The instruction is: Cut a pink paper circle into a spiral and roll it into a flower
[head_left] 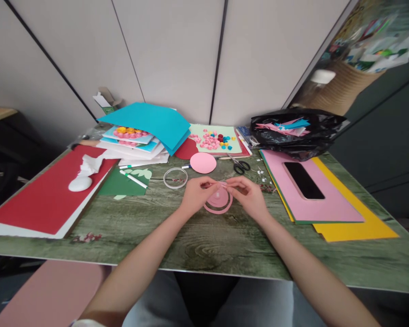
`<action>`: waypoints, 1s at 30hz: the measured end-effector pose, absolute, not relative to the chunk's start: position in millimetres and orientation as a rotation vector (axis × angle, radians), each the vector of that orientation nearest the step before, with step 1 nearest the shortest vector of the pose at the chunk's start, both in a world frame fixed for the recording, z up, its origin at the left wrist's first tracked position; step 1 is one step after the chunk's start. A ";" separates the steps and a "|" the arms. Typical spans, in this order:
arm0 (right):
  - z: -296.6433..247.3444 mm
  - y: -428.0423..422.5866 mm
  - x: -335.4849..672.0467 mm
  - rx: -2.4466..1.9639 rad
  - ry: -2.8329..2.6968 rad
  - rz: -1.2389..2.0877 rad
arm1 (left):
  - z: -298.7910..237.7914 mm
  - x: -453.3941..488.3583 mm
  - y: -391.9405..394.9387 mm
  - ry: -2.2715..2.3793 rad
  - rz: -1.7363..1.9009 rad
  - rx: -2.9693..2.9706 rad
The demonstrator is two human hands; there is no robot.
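Observation:
Both my hands meet over a pink paper spiral (218, 210) near the middle of the table. My left hand (198, 195) pinches its upper left part between thumb and fingers. From the other side, my right hand (247, 193) pinches the upper right part. The spiral's outer loop hangs toward me, and a small pale patch shows at its middle. My fingers hide its top edge. Just beyond them lies a pink paper circle (203, 163), with black-handled scissors (241, 166) to its right. A roll of clear tape (175, 178) rests left of my left hand.
A phone (304, 180) lies on pink sheets (330, 211) at right, before a black bag of paper scraps (296, 141). Rolled paper pieces (211, 140) sit at the back. Blue sheets (146, 120), red paper (51, 190) and a white marker (133, 179) are at left.

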State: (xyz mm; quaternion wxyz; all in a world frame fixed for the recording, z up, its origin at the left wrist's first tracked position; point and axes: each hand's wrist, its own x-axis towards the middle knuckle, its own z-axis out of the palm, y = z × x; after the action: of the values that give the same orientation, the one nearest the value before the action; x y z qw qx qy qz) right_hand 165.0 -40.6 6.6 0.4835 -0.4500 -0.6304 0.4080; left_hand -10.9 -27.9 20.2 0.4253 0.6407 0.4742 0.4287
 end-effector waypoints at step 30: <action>6.1 -41.1 162.5 -1.158 -1.597 0.928 | 19.6 -10.8 -29.2 1.140 1.070 1.630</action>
State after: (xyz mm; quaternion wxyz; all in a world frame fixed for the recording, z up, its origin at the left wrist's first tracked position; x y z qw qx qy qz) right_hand 162.5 -41.1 6.1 0.4624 -0.4708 -0.6496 0.3776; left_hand -10.8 -29.2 19.6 0.4271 0.6524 0.4565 0.4284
